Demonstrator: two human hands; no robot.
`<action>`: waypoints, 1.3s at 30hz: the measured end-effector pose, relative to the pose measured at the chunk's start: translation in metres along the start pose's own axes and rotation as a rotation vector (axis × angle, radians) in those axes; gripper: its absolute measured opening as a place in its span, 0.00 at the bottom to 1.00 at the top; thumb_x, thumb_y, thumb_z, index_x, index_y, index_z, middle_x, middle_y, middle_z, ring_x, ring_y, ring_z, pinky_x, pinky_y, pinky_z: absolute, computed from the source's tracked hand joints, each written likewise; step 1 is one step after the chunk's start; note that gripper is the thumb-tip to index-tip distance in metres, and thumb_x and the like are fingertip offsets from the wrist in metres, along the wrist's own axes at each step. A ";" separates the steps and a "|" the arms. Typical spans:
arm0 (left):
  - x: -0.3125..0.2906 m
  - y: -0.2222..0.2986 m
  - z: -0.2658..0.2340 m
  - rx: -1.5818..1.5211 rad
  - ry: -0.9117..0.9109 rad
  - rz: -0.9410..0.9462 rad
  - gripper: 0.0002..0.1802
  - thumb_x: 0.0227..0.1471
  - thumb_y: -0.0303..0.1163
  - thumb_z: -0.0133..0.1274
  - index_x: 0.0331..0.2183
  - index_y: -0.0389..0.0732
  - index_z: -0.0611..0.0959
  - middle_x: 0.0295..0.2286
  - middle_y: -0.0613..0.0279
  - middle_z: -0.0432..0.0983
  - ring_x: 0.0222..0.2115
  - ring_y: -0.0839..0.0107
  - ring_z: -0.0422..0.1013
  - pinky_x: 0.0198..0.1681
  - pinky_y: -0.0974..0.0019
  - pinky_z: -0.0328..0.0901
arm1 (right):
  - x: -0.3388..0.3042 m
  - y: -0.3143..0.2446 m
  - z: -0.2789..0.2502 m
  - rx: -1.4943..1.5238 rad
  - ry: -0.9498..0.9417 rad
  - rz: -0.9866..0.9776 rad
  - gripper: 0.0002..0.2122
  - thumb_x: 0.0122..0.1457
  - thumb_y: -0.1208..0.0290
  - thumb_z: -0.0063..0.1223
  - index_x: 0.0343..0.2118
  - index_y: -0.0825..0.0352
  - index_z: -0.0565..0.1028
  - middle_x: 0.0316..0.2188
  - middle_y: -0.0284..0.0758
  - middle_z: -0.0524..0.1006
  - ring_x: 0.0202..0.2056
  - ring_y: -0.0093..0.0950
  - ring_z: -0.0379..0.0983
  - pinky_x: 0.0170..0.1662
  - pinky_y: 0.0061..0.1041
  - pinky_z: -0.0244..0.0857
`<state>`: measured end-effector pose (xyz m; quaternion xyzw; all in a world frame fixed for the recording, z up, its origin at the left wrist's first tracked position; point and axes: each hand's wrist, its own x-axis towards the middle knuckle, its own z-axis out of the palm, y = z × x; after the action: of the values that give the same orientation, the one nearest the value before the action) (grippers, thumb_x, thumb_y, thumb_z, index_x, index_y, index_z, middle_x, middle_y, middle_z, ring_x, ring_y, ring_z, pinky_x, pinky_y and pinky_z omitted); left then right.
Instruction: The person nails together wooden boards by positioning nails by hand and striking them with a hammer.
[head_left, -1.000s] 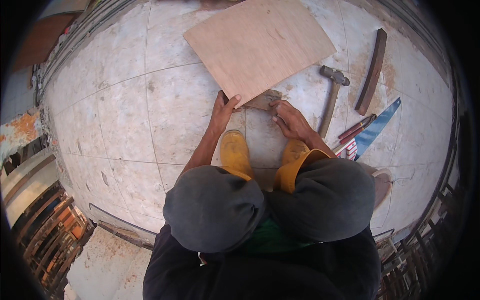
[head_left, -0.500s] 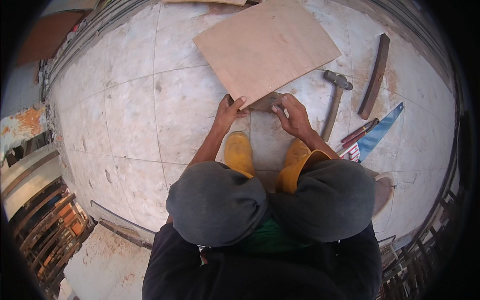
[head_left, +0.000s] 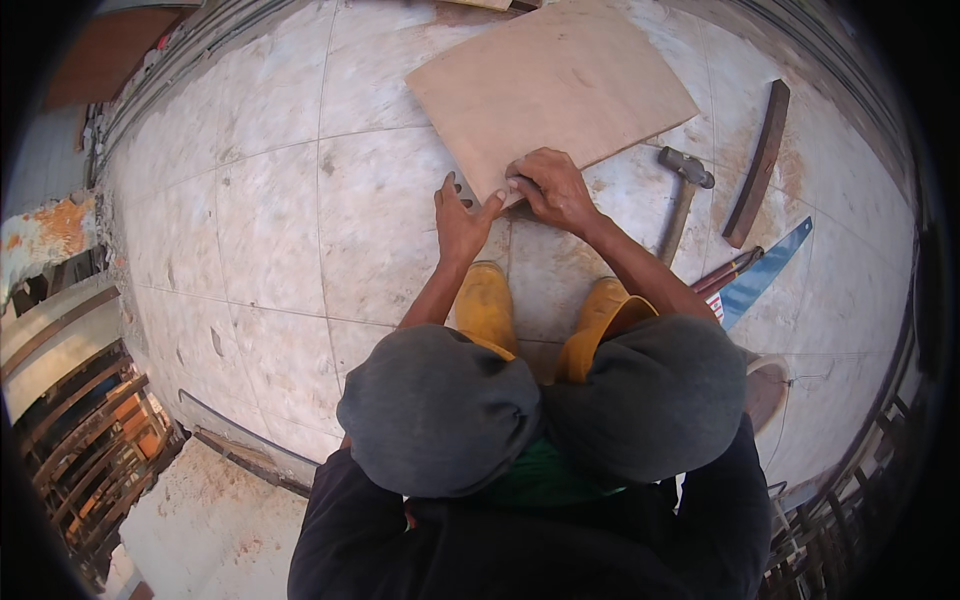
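A square, light-brown plywood sheet (head_left: 560, 85) lies in front of me with one corner pointing toward my feet. At that corner is my left hand (head_left: 463, 222), its thumb along the edge and its fingers curled at the left side of the sheet. My right hand (head_left: 558, 192) bends over the same corner, thumb and fingers pinched together close to the left thumb. Whatever sits between the right fingertips is too small or hidden to name. The corner itself is partly covered by the hands.
To the right lie a hammer (head_left: 683, 190) with a wooden handle, a dark wooden strip (head_left: 758, 165), a handsaw (head_left: 768, 272) and a reddish-handled tool (head_left: 728, 270). My yellow boots (head_left: 487, 305) stand on the pale tiled floor (head_left: 250, 220). A round object (head_left: 768, 392) is beside my right knee.
My right hand has moved left and away from me, onto the sheet's near corner. The left hand stays at that corner. The dark piece seen under the sheet is now mostly covered.
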<state>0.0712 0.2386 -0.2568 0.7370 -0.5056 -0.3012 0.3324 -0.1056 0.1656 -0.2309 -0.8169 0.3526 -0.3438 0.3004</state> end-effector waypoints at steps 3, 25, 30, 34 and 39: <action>0.000 0.013 -0.010 0.187 0.117 0.274 0.28 0.47 0.36 0.66 0.48 0.33 0.77 0.39 0.52 0.78 0.40 0.67 0.74 0.44 0.64 0.68 | -0.001 -0.002 0.002 -0.062 0.016 -0.028 0.05 0.52 0.72 0.58 0.31 0.64 0.76 0.24 0.37 0.76 0.31 0.40 0.73 0.37 0.40 0.65; 0.014 0.021 -0.018 -0.261 -0.112 0.180 0.07 0.48 0.27 0.62 0.32 0.35 0.86 0.29 0.55 0.81 0.29 0.68 0.75 0.36 0.66 0.69 | -0.075 0.003 -0.080 -0.258 0.365 0.407 0.12 0.57 0.71 0.60 0.44 0.64 0.77 0.40 0.41 0.75 0.45 0.41 0.72 0.47 0.38 0.66; 0.015 0.020 -0.023 -0.165 -0.155 0.228 0.06 0.48 0.26 0.61 0.31 0.36 0.85 0.28 0.53 0.80 0.28 0.64 0.76 0.36 0.64 0.69 | -0.183 0.047 -0.113 -0.745 0.268 0.897 0.27 0.55 0.58 0.62 0.53 0.67 0.69 0.43 0.49 0.73 0.49 0.46 0.71 0.48 0.43 0.66; 0.011 0.024 -0.015 -0.163 -0.136 0.253 0.05 0.48 0.26 0.61 0.31 0.36 0.85 0.28 0.53 0.80 0.27 0.63 0.75 0.35 0.63 0.69 | -0.221 0.068 -0.120 -0.629 0.208 1.134 0.32 0.54 0.50 0.61 0.55 0.69 0.66 0.39 0.51 0.77 0.44 0.49 0.75 0.45 0.43 0.69; 0.006 0.016 -0.013 -0.233 -0.048 0.244 0.05 0.48 0.26 0.61 0.31 0.36 0.85 0.26 0.54 0.80 0.26 0.63 0.75 0.33 0.64 0.68 | -0.207 0.075 -0.113 -0.417 0.152 1.149 0.30 0.54 0.50 0.62 0.48 0.73 0.69 0.28 0.50 0.80 0.33 0.46 0.79 0.39 0.39 0.71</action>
<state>0.0748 0.2311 -0.2367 0.6193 -0.5608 -0.3325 0.4376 -0.3278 0.2570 -0.2920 -0.5109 0.8167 -0.1081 0.2454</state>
